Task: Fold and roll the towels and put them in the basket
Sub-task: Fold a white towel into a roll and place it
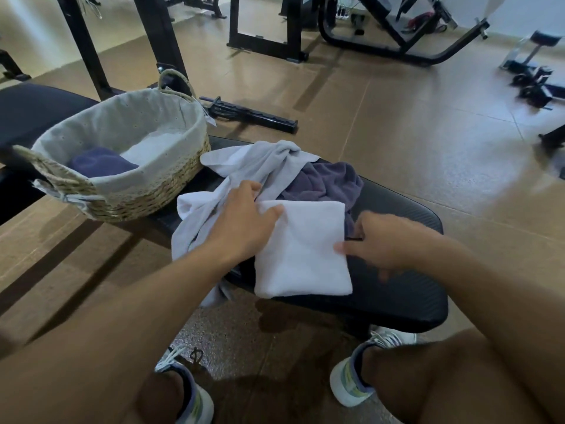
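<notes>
A white towel point(302, 249), folded into a flat rectangle, lies on the black padded bench point(403, 289). My left hand point(244, 221) presses flat on its left edge with fingers spread. My right hand point(382, 240) touches its right edge with the fingertips; whether it pinches the cloth I cannot tell. Behind the folded towel lie a crumpled light grey towel point(244, 169) and a crumpled purple towel point(327, 182). A woven basket point(146, 197) with a pale cloth liner stands on the bench at the left. Inside it are a dark blue towel point(97, 163) and a white towel point(153, 148).
Black gym machine frames point(266, 44) stand on the brown floor behind the bench. A black bar point(253, 114) lies on the floor beyond the basket. A weight stand point(532, 84) is at the far right. My knees and shoes point(351, 384) are below the bench's near edge.
</notes>
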Tool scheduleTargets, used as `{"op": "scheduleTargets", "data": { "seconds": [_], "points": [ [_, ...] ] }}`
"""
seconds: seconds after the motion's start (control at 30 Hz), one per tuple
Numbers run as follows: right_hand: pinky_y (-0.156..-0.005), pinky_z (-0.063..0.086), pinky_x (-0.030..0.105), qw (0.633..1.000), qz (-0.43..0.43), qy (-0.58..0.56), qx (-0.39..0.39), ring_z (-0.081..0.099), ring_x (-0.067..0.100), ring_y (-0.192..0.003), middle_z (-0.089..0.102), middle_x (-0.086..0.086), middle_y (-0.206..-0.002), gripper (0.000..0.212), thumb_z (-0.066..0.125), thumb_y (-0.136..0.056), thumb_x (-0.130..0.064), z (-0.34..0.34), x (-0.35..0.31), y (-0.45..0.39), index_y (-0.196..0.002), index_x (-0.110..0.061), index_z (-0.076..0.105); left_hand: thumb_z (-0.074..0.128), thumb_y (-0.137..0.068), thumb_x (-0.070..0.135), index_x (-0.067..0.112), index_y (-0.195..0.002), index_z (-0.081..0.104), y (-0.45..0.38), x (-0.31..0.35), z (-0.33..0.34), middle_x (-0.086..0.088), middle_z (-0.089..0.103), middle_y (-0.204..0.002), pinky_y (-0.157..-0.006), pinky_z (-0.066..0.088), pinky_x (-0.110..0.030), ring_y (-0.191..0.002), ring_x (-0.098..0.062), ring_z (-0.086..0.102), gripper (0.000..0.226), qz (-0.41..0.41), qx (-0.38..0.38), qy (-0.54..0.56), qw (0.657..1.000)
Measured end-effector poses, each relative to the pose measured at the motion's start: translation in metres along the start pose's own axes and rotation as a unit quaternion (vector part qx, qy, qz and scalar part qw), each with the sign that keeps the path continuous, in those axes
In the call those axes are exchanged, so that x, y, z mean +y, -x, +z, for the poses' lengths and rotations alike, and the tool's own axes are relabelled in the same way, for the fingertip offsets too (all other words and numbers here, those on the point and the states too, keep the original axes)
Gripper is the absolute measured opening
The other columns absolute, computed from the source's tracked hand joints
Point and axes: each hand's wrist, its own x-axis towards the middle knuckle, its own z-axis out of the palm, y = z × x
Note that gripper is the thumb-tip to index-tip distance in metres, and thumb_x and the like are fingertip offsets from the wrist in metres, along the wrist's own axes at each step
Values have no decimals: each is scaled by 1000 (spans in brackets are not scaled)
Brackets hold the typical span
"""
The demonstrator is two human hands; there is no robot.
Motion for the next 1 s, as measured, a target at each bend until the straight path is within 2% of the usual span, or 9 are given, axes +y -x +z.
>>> {"op": "scheduleTargets", "data": {
  "seconds": [0.1,0.2,0.27,0.33,0.4,0.47,0.63,0.73,1.0],
  "points": [
    [-85,49,41,969,-67,101,217,60,23,-104,59,-1,-122,42,47,-101,-50,1,-12,14,-136,-26,40,58,-99,38,24,-148,37,17,3,7,3,38,-151,-115,35,-42,-140,-20,38,55,72,44,-30,996],
    [-110,36,40,926,-211,123,287,43,25,-137,43,4,-151,58,51,-98,-28,31,-33,21,-153,-21,34,45,-106,29,18,-153,34,38,-7,20,0,31,-161,-122,22,-34,-150,-17,24,49,127,59,-81,987],
    [-119,30,48,891,-267,164,329,39,34,-145,42,16,-156,60,48,-94,-25,57,-40,13,-150,-6,43,33,-107,30,13,-157,30,47,-18,29,-5,26,-166,-126,16,-36,-155,-16,17,52,168,49,-116,978],
    [-122,20,51,894,-279,174,305,32,36,-149,37,20,-159,65,32,-95,-33,73,-39,1,-150,1,42,21,-104,35,10,-159,26,50,-33,37,-6,21,-168,-127,12,-39,-157,-15,8,61,218,28,-167,961],
    [-127,-3,45,916,-267,170,245,4,29,-156,10,15,-168,75,7,-97,-45,79,-38,-12,-159,-3,17,13,-101,38,11,-162,17,45,-47,42,-4,10,-171,-128,4,-38,-158,-14,-4,66,242,16,-242,939],
    [-124,-14,41,922,-258,171,234,-16,23,-155,-10,9,-168,78,-1,-98,-55,79,-33,-28,-160,-8,-1,8,-102,39,10,-162,9,37,-53,45,-5,2,-171,-127,-3,-39,-157,-17,-11,67,241,11,-314,918],
    [-126,-9,43,920,-280,152,227,-18,18,-155,-12,5,-169,76,18,-103,-54,78,-22,-54,-161,-11,-5,3,-97,42,6,-161,0,35,-51,53,-9,-7,-170,-126,-10,-36,-155,-18,-17,73,205,8,-336,919],
    [-126,-7,43,919,-299,133,221,-21,14,-154,-13,2,-170,77,15,-101,-56,78,-18,-60,-162,-13,-5,-5,-90,46,8,-161,-8,35,-48,56,-8,-16,-169,-126,-10,-35,-154,-17,-22,80,184,-15,-315,931],
    [-126,-8,42,915,-322,104,218,-19,12,-154,-10,-1,-170,79,14,-98,-58,79,-14,-68,-162,-16,-4,-1,-91,47,6,-161,-8,30,-48,58,-10,-13,-170,-128,-3,-40,-155,-19,-20,81,176,-26,-335,925]
  ]
}}
